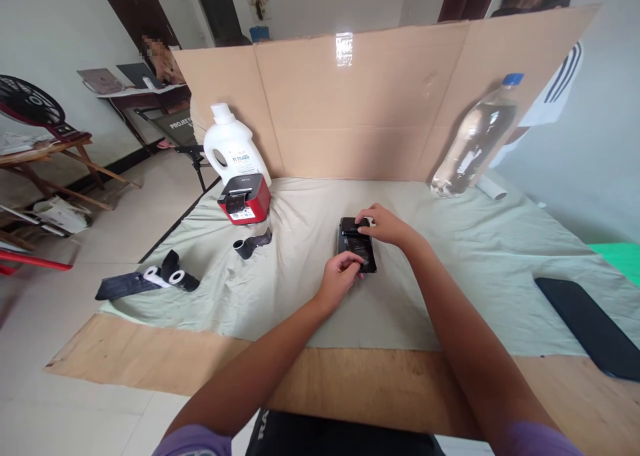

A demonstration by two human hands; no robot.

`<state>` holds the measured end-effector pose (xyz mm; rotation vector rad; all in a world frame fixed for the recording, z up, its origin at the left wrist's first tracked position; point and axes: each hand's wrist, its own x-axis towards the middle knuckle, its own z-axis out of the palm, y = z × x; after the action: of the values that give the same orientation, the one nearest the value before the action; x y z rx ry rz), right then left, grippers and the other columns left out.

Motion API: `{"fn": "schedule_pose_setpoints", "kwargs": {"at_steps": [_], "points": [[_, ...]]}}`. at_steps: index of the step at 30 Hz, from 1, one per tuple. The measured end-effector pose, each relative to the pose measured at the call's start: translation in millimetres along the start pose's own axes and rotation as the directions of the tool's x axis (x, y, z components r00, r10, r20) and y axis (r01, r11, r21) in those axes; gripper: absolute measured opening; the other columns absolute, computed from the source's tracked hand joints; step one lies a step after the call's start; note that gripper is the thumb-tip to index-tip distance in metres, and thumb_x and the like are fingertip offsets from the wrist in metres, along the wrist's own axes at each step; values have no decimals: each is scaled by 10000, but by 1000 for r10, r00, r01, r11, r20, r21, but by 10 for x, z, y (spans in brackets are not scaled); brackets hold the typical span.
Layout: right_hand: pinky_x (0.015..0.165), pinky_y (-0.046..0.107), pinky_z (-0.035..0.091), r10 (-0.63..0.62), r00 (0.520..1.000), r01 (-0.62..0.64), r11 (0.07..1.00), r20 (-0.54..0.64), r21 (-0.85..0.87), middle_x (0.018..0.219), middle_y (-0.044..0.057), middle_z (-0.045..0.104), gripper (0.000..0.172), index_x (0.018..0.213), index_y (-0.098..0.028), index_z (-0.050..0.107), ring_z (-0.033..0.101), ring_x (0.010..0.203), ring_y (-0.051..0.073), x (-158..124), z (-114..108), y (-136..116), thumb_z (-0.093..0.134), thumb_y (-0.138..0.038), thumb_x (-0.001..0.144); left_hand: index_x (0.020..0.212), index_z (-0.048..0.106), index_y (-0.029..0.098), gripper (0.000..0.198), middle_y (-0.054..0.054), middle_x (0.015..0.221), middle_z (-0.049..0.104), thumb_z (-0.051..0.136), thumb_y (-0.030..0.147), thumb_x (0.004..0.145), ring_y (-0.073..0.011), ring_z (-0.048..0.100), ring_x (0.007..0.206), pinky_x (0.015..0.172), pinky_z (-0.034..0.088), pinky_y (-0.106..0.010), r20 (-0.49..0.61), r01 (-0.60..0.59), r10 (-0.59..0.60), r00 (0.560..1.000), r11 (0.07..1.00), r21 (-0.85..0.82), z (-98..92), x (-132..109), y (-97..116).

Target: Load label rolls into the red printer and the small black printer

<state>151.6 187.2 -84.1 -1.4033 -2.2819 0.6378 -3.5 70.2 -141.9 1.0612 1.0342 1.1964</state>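
Note:
In the middle of the cloth lies a small black handheld device [356,244], with a raised block at its far end and a glossy dark surface toward me. My left hand [341,279] pinches its near edge, thumb and fingertips closed at the lower left corner. Whether a loose strip is also between those fingers I cannot tell. My right hand [383,226] grips the far block from the right, index finger over its top and thumb along its near side. Part of the device is covered by the fingers.
To the left stand a red and black printer [257,203] and a white jug [237,146]. Dark paper rolls [184,281] and a smaller roll [243,248] lie nearer. A water bottle [473,143] leans on the cardboard panel [350,109]. A black phone [590,326] lies right. Two people are beyond.

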Motion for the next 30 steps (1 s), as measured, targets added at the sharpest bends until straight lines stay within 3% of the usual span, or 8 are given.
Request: {"fn": "schedule_pose_setpoints", "kwargs": {"at_steps": [2, 5, 8, 11, 19, 23, 27, 30], "points": [[894, 394, 483, 45, 999, -45, 999, -2, 25, 1136, 100, 565, 200, 1002, -240, 719, 606, 917, 229, 23, 27, 14, 668, -245, 808, 770, 618, 173, 126, 36, 577, 542, 593, 275, 701, -75, 450, 452, 430, 264, -193, -23, -22, 22, 999, 1000, 3, -11, 8, -11], [911, 397, 481, 162, 986, -165, 977, 32, 134, 1260, 117, 561, 371, 1155, -242, 666, 607, 1015, 247, 36, 56, 36, 691, -257, 785, 749, 614, 178, 87, 36, 603, 537, 581, 250, 713, -79, 478, 494, 465, 301, -193, -52, -40, 41, 998, 999, 25, -36, 19, -38], [838, 375, 503, 288, 948, -317, 899, 135, 303, 1364, 134, 548, 549, 1292, -241, 583, 610, 1027, 253, 19, 66, 33, 713, -289, 761, 745, 612, 179, 78, 37, 607, 533, 564, 235, 722, -80, 471, 508, 490, 320, -196, -59, -40, 41, 997, 999, 21, -60, 33, -66], [762, 357, 504, 362, 904, -423, 829, 227, 365, 1375, 135, 561, 587, 1325, -243, 547, 596, 1049, 271, 1, 62, -4, 697, -310, 761, 753, 608, 177, 82, 39, 601, 529, 551, 232, 730, -80, 465, 518, 507, 327, -195, -53, -39, 40, 998, 999, 18, -76, 46, -86], [774, 326, 492, 404, 873, -480, 811, 272, 335, 1452, 115, 499, 621, 1387, -247, 475, 551, 1142, 266, -10, 58, -95, 648, -284, 791, 808, 596, 172, 97, 53, 588, 518, 538, 226, 752, -72, 432, 499, 516, 325, -188, -39, -73, 74, 997, 997, 33, -54, 34, -133], [784, 333, 493, 407, 874, -479, 811, 265, 336, 1454, 126, 495, 630, 1410, -225, 462, 556, 1141, 270, -19, 73, -100, 632, -271, 805, 1035, 613, 175, 241, 77, 527, 466, 542, 237, 813, -83, 394, 473, 496, 300, -191, -97, -125, 138, 986, 983, 135, -114, 55, -60], [822, 347, 494, 406, 876, -477, 812, 262, 337, 1471, 118, 479, 649, 1421, -240, 464, 548, 1166, 274, -18, 55, -95, 653, -273, 800, 1233, 653, 195, 363, 51, 566, 475, 496, 267, 913, -104, 420, 529, 559, 344, -216, -95, -239, 330, 939, 826, 510, -314, 185, 78], [839, 344, 497, 393, 874, -478, 801, 285, 362, 1458, 117, 494, 646, 1416, -247, 475, 552, 1171, 267, -23, 22, -74, 670, -306, 804, 1359, 613, 271, 430, 16, 646, 591, 455, 277, 958, -129, 491, 581, 626, 394, -240, 12, -217, 312, 950, 632, 744, -463, 286, 120]]}}
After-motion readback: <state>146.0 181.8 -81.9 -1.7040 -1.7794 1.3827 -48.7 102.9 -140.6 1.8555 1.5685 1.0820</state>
